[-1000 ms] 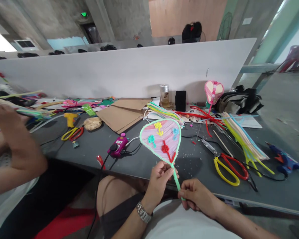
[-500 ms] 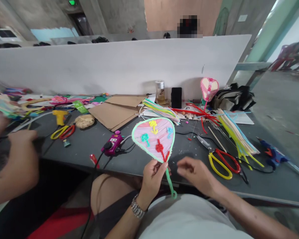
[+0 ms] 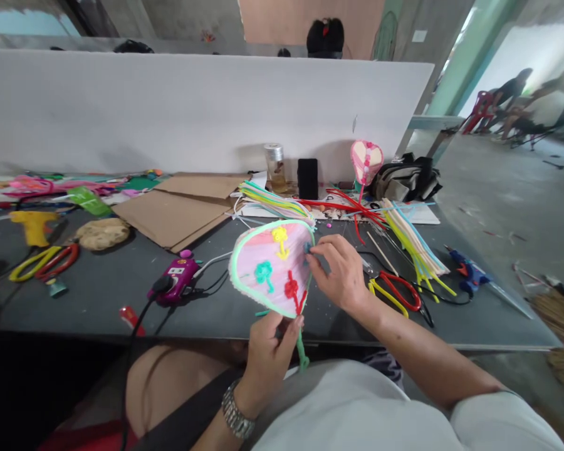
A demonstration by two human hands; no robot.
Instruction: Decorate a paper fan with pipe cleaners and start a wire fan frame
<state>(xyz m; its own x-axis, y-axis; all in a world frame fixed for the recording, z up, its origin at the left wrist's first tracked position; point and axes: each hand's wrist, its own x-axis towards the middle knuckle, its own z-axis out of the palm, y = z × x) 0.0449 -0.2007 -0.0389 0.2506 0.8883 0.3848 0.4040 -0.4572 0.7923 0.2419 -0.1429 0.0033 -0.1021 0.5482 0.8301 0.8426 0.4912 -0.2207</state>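
My left hand (image 3: 270, 352) grips the green handle of a pink paddle-shaped fan (image 3: 263, 260) edged in green pipe cleaner, with yellow, teal and red pipe-cleaner flowers on its face. My right hand (image 3: 339, 274) rests on the fan's right edge, its fingertips pinched on a small blue flower there. The fan is held just above the front of the dark grey table (image 3: 98, 294). A metal watch sits on my left wrist.
Yellow-and-red scissors (image 3: 395, 293) lie right of my hand. A purple power strip (image 3: 175, 279) with cables is to the left. Pipe-cleaner bundles (image 3: 411, 241), cardboard (image 3: 178, 210), a blue glue gun (image 3: 470, 275), a second fan (image 3: 365, 161) and a white partition (image 3: 169, 113) stand behind.
My right hand let go of the handle's end and rose to the fan's right edge. The fan tilted left. The view swung right, so the person on the left dropped out of sight.
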